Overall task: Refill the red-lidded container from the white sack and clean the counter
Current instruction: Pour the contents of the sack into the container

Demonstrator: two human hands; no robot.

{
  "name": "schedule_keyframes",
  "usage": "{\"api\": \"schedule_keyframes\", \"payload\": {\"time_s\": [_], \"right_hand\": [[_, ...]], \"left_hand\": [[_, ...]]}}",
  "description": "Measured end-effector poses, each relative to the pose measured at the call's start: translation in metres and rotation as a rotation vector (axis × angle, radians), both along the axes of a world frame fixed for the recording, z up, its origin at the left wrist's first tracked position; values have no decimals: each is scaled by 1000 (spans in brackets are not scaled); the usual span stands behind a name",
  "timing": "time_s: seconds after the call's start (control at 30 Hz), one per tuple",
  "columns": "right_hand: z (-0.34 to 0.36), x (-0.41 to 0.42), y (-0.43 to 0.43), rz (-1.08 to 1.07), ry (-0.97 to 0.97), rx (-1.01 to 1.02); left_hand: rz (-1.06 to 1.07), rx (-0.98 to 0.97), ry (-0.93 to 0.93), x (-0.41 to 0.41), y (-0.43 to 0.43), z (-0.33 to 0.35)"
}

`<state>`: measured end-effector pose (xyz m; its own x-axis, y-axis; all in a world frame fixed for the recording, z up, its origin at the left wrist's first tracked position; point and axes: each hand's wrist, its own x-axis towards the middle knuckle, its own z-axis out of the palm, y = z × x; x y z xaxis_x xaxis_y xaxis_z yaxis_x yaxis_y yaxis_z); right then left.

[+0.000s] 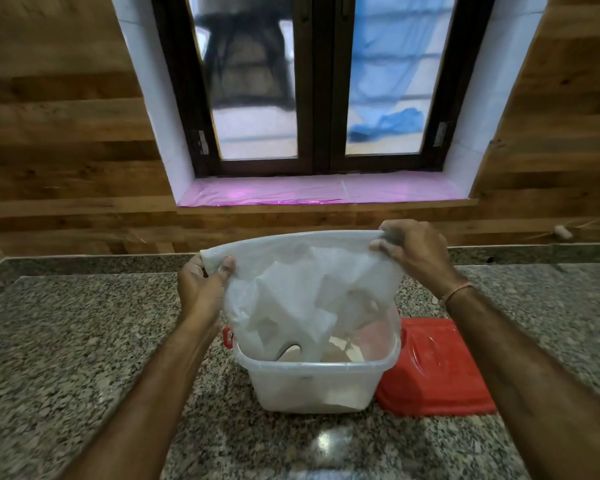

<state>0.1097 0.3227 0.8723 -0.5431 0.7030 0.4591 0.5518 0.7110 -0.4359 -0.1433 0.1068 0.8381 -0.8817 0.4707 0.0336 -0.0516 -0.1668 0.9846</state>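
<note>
A white woven sack (309,292) hangs upside down over a clear plastic container (312,386), its lower end inside the tub. My left hand (201,289) grips the sack's upper left corner. My right hand (413,251) grips its upper right corner. Pale flour-like powder lies in the container. A red clip (227,336) shows on the container's left side. The red lid (433,368) lies flat on the counter just right of the container.
The speckled granite counter (66,341) stretches to both sides, with a raised back ledge. Behind it are a wood-panelled wall and a dark-framed window with a pink-covered sill (323,192). A small pale object (563,232) sits at the far right on the wall.
</note>
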Motion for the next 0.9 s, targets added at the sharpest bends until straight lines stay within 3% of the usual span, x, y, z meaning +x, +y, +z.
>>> {"api": "schedule_keyframes", "payload": {"time_s": [0.17, 0.27, 0.33, 0.47, 0.57, 0.73, 0.8, 0.9], "right_hand": [[-16, -6, -2, 28, 635, -586], [-26, -9, -10, 33, 667, -632], [-24, -14, -13, 61, 678, -621], [-6, -30, -18, 148, 699, -610], [4, -32, -21, 183, 759, -661], [-38, -10, -31, 105, 644, -737], [-58, -12, -37, -18, 631, -616], [-69, -27, -50, -252, 498, -215]], "left_hand": [[-47, -142, 148, -10, -9, 6], [93, -523, 601, -15, -8, 10], [117, -595, 935, -6, 5, 25], [-255, -631, 1259, 36, 63, 63], [-354, -565, 1249, 55, 92, 75], [-208, -423, 1126, 47, 97, 73], [-166, -411, 1114, 46, 98, 70], [-112, -404, 1123, 52, 96, 69]]}}
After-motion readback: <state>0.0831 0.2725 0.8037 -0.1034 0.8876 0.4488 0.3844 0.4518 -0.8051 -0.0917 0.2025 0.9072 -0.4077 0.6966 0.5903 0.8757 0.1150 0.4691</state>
